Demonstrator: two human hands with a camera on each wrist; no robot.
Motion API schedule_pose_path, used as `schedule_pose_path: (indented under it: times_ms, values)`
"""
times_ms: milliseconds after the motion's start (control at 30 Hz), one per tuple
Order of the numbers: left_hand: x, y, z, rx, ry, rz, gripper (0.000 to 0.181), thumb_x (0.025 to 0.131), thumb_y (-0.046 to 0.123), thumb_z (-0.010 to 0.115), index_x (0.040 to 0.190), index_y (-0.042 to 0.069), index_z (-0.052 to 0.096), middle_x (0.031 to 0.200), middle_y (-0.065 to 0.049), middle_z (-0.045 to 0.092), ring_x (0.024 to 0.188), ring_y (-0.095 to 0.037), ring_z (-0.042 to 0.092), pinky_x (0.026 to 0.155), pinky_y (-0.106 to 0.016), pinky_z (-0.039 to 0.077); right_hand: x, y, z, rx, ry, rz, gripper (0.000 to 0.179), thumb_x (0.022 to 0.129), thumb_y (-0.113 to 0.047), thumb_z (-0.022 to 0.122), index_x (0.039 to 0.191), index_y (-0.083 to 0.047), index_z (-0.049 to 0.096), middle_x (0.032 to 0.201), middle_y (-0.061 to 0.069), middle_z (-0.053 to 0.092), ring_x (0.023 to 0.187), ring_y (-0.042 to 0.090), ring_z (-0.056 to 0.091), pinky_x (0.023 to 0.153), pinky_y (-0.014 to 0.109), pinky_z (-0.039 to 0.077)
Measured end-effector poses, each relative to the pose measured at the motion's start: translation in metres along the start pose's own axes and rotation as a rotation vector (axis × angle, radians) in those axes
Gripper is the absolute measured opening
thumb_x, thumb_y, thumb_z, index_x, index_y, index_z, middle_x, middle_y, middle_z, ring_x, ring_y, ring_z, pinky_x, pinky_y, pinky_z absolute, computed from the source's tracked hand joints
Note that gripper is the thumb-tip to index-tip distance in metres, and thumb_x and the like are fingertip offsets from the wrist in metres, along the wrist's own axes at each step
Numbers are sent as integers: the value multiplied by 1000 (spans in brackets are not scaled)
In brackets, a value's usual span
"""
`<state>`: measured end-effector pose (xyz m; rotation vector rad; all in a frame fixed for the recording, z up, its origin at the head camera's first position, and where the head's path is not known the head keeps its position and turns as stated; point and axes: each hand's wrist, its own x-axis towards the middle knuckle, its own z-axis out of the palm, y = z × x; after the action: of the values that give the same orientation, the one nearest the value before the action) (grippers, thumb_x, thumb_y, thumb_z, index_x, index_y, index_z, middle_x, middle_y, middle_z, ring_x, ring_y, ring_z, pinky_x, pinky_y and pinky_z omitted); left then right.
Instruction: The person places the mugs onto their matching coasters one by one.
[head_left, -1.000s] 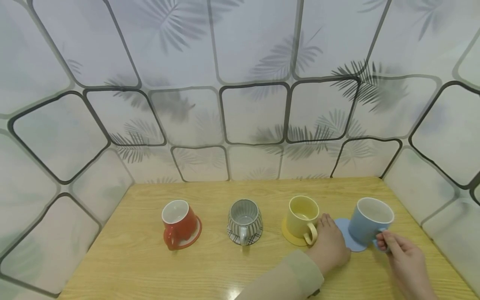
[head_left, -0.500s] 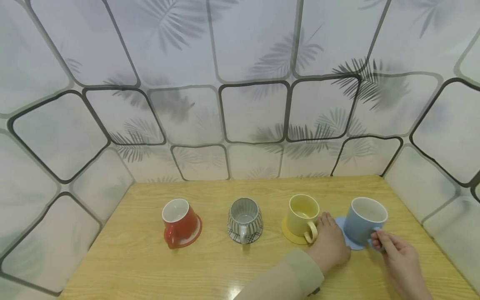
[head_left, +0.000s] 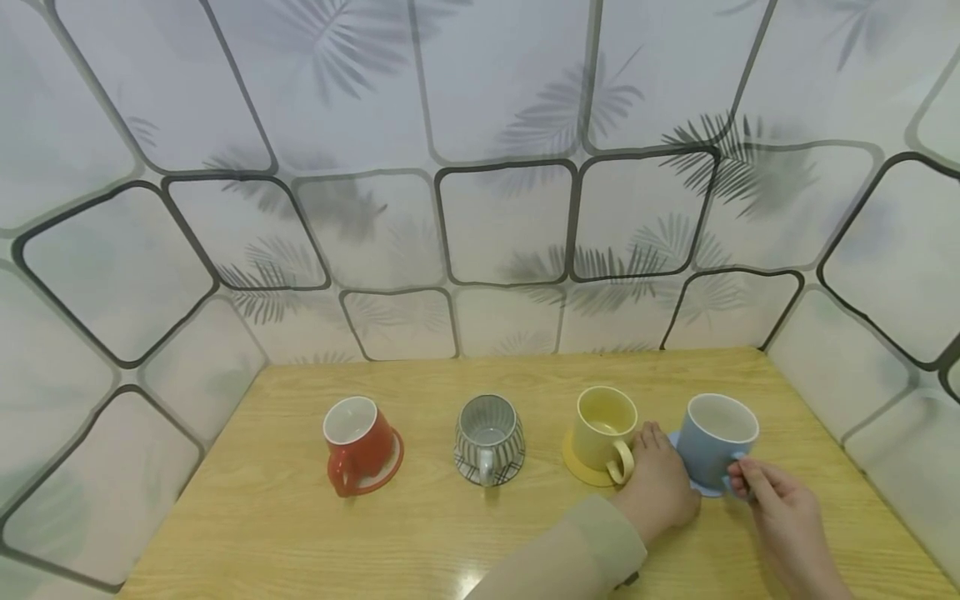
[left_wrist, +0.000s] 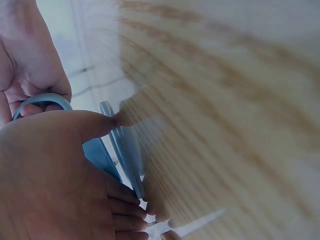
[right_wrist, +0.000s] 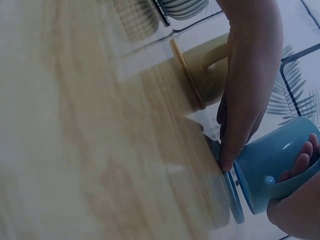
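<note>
A light-blue mug [head_left: 716,442] is at the right of the table, held at its handle by the fingers and thumb of my right hand [head_left: 787,508]. Directly beneath it is a blue coaster [head_left: 705,490], mostly covered by the mug; a thin slit shows between mug base and coaster [right_wrist: 235,197] in the right wrist view. My left hand [head_left: 660,482] lies beside the coaster with straight fingers, its thumb tip at the coaster's edge in both wrist views. Its fingertips are close to a yellow mug [head_left: 602,429], which stands on a yellow coaster [head_left: 581,471].
Further left, a grey striped mug [head_left: 489,433] stands on a checked coaster [head_left: 517,475], and a red mug [head_left: 360,446] on a red-rimmed coaster [head_left: 397,467]. A patterned wall covering [head_left: 502,225] bounds the wooden table [head_left: 300,550] behind and at both sides.
My right hand has brought the blue mug leftward, so it covers more of the blue coaster. My left hand and the other mugs have stayed put.
</note>
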<state>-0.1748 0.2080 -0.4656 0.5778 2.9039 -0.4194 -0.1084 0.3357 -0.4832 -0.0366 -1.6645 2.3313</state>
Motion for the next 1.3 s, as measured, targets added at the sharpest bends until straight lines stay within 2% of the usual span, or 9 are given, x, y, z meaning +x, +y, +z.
schedule_pose_path:
  times_ms: [233,467,700,1033,1300]
  values:
    - [1,1,2,21,12,5,81,96,77,49,161,29,43,170,9,38,159,-9,32,131,-26,28,1,2,2,-26,28,9,36,110,-1,52,92,-11,82,84,-7,77,77,1,69,73,11,57]
    - [2,3,3,56,-10,12,79,97,78,46,161,31,41,170,10,36,160,-8,30,132,-26,26,3,8,3,61,36,27,35,110,-1,52,93,-9,82,84,-5,77,77,3,69,74,12,58]
    - [2,4,3,117,-17,12,78,99,80,39,161,34,40,170,11,35,161,-8,28,132,-25,25,3,9,3,96,25,59,36,111,-2,51,95,-9,82,86,-5,77,79,3,69,77,13,58]
    - [1,4,3,161,-33,-3,80,100,82,34,164,34,34,172,12,31,163,-7,23,134,-27,23,4,6,1,24,-22,128,38,112,-4,49,92,-9,82,86,-6,76,80,4,69,79,13,59]
    - [0,7,3,197,-48,-11,83,99,83,31,166,34,29,173,13,28,163,-6,23,134,-28,23,4,4,-3,-51,-20,174,39,112,-7,50,89,-11,81,84,-9,74,79,2,68,78,12,58]
